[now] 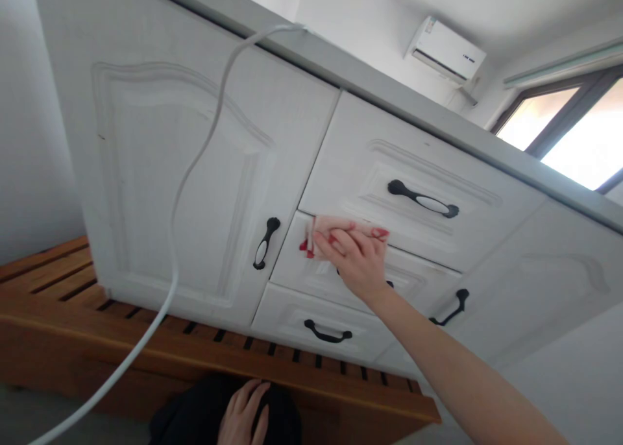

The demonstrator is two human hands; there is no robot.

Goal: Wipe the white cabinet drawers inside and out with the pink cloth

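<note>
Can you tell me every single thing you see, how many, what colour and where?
cabinet: one, white, middle
doors: two, white, cabinet's left and right
drawers: three, white, stacked between the doors
handles: five, black, one per door and drawer; the middle drawer's mostly hidden
cloth: one, pink and red, against the drawer fronts
cable: one, white, hanging before the left door
bench: one, brown, slatted, under the cabinet
air conditioner: one, white, high up
window: one, dark-framed, right
clothed leg: one, dark, bottom
right hand: one, bare, on the cloth
left hand: one, bare, on the leg
</note>
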